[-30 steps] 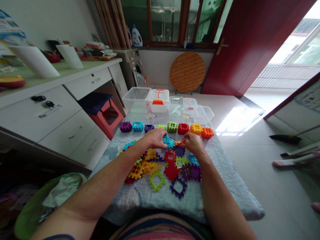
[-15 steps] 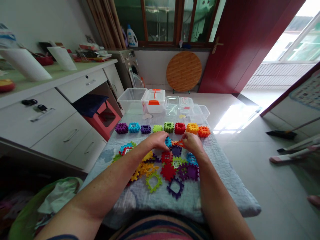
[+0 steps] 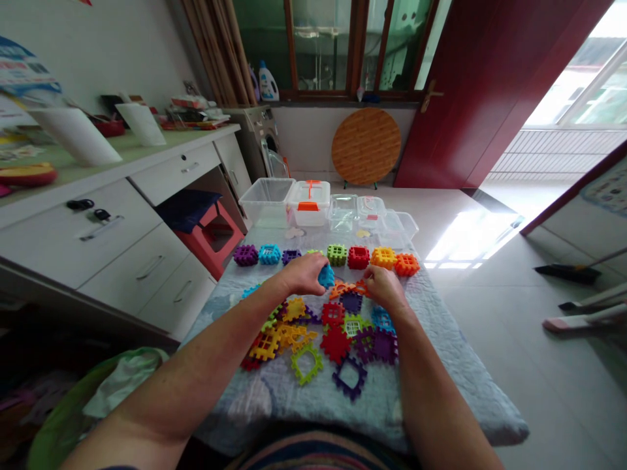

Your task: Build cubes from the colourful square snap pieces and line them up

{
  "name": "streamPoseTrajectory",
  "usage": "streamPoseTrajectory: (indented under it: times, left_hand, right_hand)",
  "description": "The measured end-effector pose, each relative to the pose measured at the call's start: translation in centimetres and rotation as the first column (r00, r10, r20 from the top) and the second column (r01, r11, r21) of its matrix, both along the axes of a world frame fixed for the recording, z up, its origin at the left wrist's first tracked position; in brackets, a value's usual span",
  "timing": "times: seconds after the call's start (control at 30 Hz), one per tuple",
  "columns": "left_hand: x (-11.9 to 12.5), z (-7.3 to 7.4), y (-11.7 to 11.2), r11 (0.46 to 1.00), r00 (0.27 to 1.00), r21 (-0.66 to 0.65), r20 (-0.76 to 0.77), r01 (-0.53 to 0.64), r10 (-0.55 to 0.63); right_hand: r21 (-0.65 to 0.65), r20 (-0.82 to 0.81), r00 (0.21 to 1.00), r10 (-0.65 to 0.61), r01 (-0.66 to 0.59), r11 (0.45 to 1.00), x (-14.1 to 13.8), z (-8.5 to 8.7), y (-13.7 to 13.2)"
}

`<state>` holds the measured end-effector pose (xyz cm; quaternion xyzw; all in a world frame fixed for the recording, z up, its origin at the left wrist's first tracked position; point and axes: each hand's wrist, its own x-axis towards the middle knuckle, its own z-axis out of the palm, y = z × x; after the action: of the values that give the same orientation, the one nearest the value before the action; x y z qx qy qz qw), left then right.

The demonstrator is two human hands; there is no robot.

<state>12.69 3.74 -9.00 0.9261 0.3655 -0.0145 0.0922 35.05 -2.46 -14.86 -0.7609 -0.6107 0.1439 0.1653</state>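
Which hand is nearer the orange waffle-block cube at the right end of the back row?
The right hand is nearer, just left of and in front of the orange waffle-block cube, not touching it; the left hand is much farther left.

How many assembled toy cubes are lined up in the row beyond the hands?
8, left to right: purple cube, blue cube, dark purple cube, lime cube, green cube, red cube, yellow-orange cube, orange cube. The left hand partly hides the lime cube.
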Motion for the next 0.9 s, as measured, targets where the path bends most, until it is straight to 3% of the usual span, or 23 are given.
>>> streamPoseTrajectory:
  times: [0.2, 0.33, 0.53, 0.9]
  left_hand:
    - [-7.7, 3.6, 5.5, 0.978, 0.974, 0.059, -0.092, -0.202, 0.207]
    - [-10.9, 4.2, 8.6, 0.96, 0.944, 0.016, -0.182, -0.278, 0.276]
    - [-11.3, 2.9, 9.7, 0.97, 0.934, -0.003, -0.27, -0.243, 0.234]
    - [-11.4, 1.2, 11.0, 0.967, 0.943, -0.068, -0.247, -0.247, 0.224]
  right_hand:
    - [-0.005, -0.011, 1.0, 0.007, -0.007, 1.0, 0.0, -0.1, 0.1]
    - [-0.005, -0.025, 1.0, 0.007, -0.007, 1.0, 0.0, -0.1, 0.2]
    - [0.006, -0.05, 0.999, 0.003, -0.003, 1.0, 0.1, -0.2, 0.2]
    - [0.023, -0.077, 0.997, 0.007, -0.006, 1.0, 0.2, -0.6, 0.3]
